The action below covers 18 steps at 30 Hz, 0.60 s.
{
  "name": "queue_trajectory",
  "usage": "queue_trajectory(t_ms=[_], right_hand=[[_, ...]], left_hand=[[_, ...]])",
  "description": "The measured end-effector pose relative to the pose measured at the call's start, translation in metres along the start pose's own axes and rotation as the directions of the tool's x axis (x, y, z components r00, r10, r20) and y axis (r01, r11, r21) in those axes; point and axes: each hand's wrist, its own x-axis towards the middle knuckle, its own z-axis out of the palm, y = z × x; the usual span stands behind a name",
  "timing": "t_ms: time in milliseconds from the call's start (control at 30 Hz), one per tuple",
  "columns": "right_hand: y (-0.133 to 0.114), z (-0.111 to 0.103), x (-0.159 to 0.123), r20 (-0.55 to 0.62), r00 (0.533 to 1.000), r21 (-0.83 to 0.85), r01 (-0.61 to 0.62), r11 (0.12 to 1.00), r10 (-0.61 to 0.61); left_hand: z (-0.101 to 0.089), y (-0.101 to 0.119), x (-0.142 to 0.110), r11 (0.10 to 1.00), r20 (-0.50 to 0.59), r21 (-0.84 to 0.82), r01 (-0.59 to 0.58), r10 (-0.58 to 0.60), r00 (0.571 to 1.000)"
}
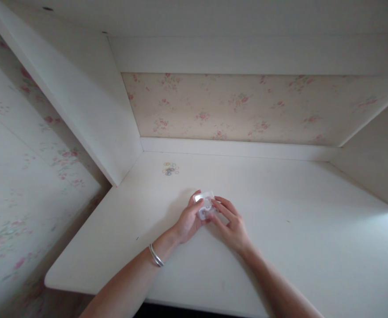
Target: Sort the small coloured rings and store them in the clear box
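Dim light from the right casts soft shadows on the desk (280, 260); the glinting case (207, 197) is blurred.

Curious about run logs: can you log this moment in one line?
left hand: holds box | right hand: touches box | loops: on desk, beyond hands | bracelet: left wrist

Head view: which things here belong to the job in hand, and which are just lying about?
In hand:
- small clear plastic case, held by the left hand, touched by the right hand

Lying about, untouched:
- cluster of thin multicoloured rings on the white desk; possibly part of the job
- tiny dark sliver
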Motion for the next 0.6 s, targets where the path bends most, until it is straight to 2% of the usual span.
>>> queue_trajectory(t_ms=[133, 267, 367, 600], right_hand=[[0.006, -0.003, 0.004, -0.013, 0.963, 0.232, -0.259, 0.938, 0.269], [0.011, -0.007, 0.008, 0.014, 0.909, 0.312, -0.4, 0.861, 0.417], [0.01, -0.01, 0.01, 0.016, 0.902, 0.318, -0.414, 0.853, 0.432], [0.006, -0.013, 0.011, 0.032, 0.945, 0.254, -0.323, 0.912, 0.326]], left_hand=[[-0.001, 0.003, -0.003, 0.993, 0.049, 0.115, 0.04, -0.046, 0.998], [-0.002, 0.003, -0.003, 0.975, 0.038, 0.213, 0.064, -0.074, 0.997], [-0.004, 0.002, -0.003, 0.964, 0.04, 0.258, 0.07, -0.083, 0.996], [-0.005, 0.0, -0.004, 0.971, 0.085, 0.214, 0.11, -0.131, 0.988]])
